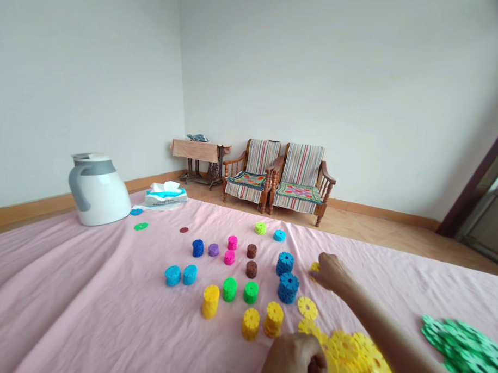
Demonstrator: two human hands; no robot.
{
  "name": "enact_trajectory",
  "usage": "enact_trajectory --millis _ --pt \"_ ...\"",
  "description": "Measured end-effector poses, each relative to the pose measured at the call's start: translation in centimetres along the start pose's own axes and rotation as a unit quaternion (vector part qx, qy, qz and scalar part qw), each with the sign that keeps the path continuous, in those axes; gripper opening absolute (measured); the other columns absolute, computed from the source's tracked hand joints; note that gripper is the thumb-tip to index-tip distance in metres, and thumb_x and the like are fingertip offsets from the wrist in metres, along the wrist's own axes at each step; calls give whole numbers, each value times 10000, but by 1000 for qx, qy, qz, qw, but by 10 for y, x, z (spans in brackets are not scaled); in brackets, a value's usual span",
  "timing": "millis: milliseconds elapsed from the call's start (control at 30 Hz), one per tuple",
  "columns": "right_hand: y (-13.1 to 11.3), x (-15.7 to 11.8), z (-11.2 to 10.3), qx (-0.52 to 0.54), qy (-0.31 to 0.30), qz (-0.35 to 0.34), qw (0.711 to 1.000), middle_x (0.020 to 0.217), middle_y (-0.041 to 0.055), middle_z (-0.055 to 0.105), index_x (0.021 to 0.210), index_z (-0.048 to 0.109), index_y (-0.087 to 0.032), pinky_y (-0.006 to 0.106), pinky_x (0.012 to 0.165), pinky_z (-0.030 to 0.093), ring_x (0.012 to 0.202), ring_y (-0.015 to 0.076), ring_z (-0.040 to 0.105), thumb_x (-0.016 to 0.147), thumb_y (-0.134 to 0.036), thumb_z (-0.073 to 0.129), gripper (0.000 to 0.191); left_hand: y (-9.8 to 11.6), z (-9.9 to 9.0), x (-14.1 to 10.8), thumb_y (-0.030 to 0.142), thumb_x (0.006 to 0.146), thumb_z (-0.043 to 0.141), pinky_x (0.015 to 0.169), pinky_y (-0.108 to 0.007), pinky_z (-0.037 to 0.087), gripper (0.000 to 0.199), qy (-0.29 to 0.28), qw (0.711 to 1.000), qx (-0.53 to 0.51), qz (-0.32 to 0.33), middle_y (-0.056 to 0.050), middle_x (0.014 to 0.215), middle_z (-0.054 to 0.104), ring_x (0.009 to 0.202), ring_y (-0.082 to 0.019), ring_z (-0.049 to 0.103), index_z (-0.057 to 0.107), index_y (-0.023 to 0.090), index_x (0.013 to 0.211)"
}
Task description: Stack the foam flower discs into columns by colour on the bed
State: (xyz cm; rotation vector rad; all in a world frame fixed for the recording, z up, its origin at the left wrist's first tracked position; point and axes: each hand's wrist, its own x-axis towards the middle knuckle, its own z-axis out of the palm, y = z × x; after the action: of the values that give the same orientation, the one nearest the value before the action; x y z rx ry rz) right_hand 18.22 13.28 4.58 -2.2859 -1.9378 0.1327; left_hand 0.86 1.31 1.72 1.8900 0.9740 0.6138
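Observation:
My right hand (330, 271) reaches out over the cloth with its fingers closed on a yellow notched disc (315, 267), partly hidden behind the fingertips. Low in the view, my left hand (294, 359) is curled beside a loose heap of yellow notched discs (349, 353); whatever its fingers hold is hidden. A single yellow disc (307, 307) lies flat between the two hands. Stacked yellow discs (274, 319) stand just beyond my left hand, with another yellow stack (251, 323) beside them. Two dark blue stacks (288, 288) are left of my right hand.
Green (229, 289), brown (251, 269), pink (229, 257), light blue (173, 275) and purple (213, 249) stacks stand on the pink cloth (118, 307). A green disc heap (468, 346) lies right. A white jug (99, 192) and tissue box (166, 195) are at far left.

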Motion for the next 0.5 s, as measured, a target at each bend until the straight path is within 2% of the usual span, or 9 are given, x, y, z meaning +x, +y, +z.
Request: enact_trajectory --millis 167,300,400,500 --pt "11 3 -13 9 -23 -43 999 989 191 667 955 640 -123 343 733 457 961 312 624 735 -395 630 350 -1 2 0 -2 560 504 457 -162 306 158 3 1000 -1 -1 45 564 455 505 -84 451 517 148 608" --pt "22 3 -29 31 -58 -134 989 1130 115 616 1153 553 -179 277 808 445 999 221 599 656 -199 696 517 -1 1 0 -10 544 494 467 -164 302 169 0 1000 5 -1 49 558 445 506 -82 447 493 151 594" --pt "25 2 -33 37 -86 -196 976 1104 50 603 1100 569 -232 241 837 427 1020 187 578 576 -60 697 566 1 1 -1 -5 542 484 472 -170 302 169 -1 1000 10 -7 47 561 446 507 -84 444 477 156 593" --pt "25 1 -28 25 -106 -241 964 1082 38 587 1075 573 -244 248 857 417 1027 182 564 586 -22 659 543 1 1 -1 17 552 486 473 -177 298 148 1 1000 19 -12 42 571 445 517 -89 447 466 159 589"
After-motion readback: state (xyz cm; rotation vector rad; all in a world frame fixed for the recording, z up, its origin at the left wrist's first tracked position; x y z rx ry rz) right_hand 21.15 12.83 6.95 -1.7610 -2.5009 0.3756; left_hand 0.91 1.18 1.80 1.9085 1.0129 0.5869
